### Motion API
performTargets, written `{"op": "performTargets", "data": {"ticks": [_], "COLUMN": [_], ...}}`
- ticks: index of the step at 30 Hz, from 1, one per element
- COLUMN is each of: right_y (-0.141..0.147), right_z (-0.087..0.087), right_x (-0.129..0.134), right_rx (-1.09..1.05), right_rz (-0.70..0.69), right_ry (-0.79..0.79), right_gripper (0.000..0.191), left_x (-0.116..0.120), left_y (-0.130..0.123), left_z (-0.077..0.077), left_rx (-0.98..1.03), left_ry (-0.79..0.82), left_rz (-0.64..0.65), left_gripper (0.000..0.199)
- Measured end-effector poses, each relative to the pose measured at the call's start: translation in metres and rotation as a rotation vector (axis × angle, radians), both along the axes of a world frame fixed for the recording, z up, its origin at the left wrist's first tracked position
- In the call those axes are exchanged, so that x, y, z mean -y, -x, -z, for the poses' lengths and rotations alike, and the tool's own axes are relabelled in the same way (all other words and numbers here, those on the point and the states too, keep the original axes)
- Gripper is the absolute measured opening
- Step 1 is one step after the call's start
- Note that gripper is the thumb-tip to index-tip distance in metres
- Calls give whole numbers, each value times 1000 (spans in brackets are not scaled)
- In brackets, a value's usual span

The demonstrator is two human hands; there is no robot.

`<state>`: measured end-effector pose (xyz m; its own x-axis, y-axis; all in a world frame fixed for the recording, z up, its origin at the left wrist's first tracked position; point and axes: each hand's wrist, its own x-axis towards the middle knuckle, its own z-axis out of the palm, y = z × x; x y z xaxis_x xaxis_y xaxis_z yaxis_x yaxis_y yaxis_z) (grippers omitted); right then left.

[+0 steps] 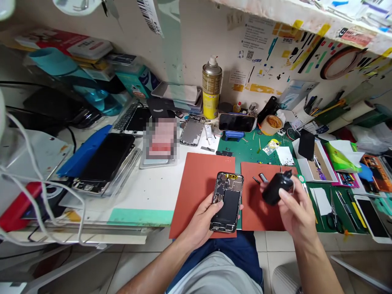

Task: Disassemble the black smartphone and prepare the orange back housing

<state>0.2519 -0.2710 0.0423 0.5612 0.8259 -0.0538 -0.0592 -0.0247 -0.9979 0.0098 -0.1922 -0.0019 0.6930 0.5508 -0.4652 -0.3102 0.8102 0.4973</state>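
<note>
An opened smartphone (231,206) with its inner boards and black battery showing lies in my left hand (208,214), thumb pressed on its left side. It is held over the left reddish-brown mat (196,179). To the right, my right hand (295,204) grips a small black bottle (274,190) with a pointed tip, tilted above the right reddish-brown mat (254,214). Just left of the bottle, a small metal cylinder (262,177) is on that mat. Phone and bottle are apart.
A phone propped on a blue stand (234,135) and a yellow spray can (211,90) stand at the back. Scissors (333,220), pens and a white phone (373,216) lie on the right. A large dark screen (105,157) lies left, near white cables (45,192).
</note>
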Motion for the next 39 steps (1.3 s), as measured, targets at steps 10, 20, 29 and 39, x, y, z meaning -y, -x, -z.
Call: {"op": "performTargets", "data": {"ticks": [10,20,29,39], "right_y": [8,15,14,15], "right_z": [7,-13,-15,-24], "right_x": [45,41,35,31], "right_rx": [-161,371,743,791], "right_rz": [-103,-197,-238,-303], "right_ry": [201,131,84,101], "right_gripper": [43,35,38,36], "left_x": [-1,7,6,4], "left_y": [3,7,6,6], "left_z": [-2,14,15,11], "left_rx": [29,-72,-104,-101], "left_ry": [-57,-200,-301,-308], "left_rz": [22,34,98,109], "left_gripper": [45,54,51,49]}}
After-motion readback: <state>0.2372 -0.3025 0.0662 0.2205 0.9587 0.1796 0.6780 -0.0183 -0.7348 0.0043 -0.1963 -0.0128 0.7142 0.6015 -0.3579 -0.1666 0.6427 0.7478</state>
